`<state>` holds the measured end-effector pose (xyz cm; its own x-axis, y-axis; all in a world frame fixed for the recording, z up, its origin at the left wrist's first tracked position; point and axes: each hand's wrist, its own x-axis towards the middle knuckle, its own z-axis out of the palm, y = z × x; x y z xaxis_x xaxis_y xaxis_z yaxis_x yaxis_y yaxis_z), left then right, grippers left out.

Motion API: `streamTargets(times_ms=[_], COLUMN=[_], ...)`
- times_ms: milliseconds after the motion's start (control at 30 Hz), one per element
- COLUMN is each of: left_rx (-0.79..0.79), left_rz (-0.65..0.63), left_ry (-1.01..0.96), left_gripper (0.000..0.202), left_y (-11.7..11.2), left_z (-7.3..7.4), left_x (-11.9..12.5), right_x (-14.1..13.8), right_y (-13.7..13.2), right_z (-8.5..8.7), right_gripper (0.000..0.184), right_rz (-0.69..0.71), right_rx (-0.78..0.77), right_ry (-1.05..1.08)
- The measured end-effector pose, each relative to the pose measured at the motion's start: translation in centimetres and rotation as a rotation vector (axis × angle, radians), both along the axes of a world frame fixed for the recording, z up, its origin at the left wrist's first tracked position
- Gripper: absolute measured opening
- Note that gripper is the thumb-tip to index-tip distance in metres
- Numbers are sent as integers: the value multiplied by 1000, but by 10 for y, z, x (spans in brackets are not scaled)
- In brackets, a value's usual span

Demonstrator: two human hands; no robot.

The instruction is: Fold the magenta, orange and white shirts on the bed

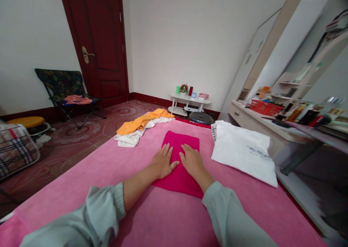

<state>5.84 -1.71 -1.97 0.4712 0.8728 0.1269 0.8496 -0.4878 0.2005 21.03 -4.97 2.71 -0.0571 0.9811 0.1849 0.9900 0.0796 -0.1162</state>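
A bright magenta garment (178, 181), folded into a narrow panel, lies flat on the pink bed cover (152, 218). My left hand (164, 161) presses on its left side, fingers stretched out and pointing away from me. On the right side of the same cloth rests my right hand (192, 161), its fingers extended and slightly bent. Neither hand grips the fabric. To the right is a folded white shirt (239, 147) with dark lettering. An orange garment (145, 120) lies loosely over white clothing (129, 139) at the bed's far left edge.
Beyond the bed stands a small white table (190, 98) with bottles and a plant. A dressing table (252, 118) on the right holds a red basket (265, 107) and several bottles. At the left are a folding chair (61, 82) and a yellow stool (25, 120).
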Motion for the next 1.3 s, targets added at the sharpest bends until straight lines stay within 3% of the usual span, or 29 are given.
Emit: streamTargets(times_ms=[100, 200, 533, 867, 1033, 1300], left_rx=[17, 24, 38, -12, 8, 27], left_rz=[35, 78, 39, 167, 194, 186], left_ry=[-21, -28, -20, -18, -8, 71], left_gripper=[81, 77, 65, 63, 59, 45], left_y=[16, 32, 104, 142, 122, 17], left_z=[-6, -11, -5, -10, 1, 24], left_x=[0, -1, -3, 6, 2, -31], right_x=[5, 8, 9, 9, 11, 11], right_y=[9, 11, 12, 12, 11, 9], right_z=[-31, -48, -46, -44, -45, -44], right_gripper=[51, 52, 53, 52, 52, 51], right_rz=[7, 17, 7, 6, 17, 26], right_rx=[28, 19, 34, 21, 35, 47], right_ry=[62, 79, 119, 146, 162, 196])
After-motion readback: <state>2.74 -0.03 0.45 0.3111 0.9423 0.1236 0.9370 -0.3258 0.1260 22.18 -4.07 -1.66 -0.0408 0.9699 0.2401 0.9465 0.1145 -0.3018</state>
